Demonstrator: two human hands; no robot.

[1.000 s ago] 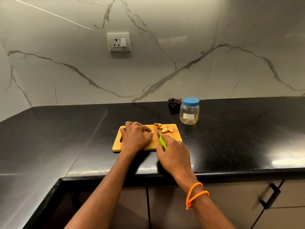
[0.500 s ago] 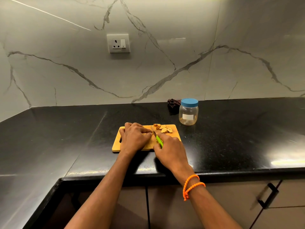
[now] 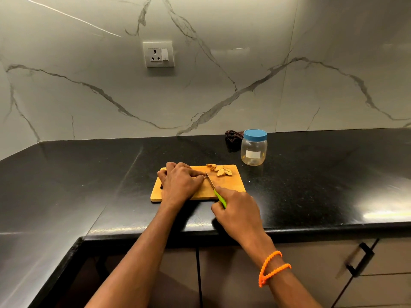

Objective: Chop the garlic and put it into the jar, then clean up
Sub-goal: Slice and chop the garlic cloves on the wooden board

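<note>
Left hand (image 3: 180, 182) curled, pinning garlic; right hand (image 3: 239, 210) gripping the knife (image 3: 216, 192), drawn back toward me since the previous stroke: chopping unfinished.

left hand (image 3: 180, 183) hides garlic beneath | cloth (image 3: 232, 137) partly behind jar (image 3: 254, 147)

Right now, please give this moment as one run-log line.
phase: chopping | left hand: holds garlic on board | right hand: grips knife | cut pieces: on board | jar: lid on
</note>
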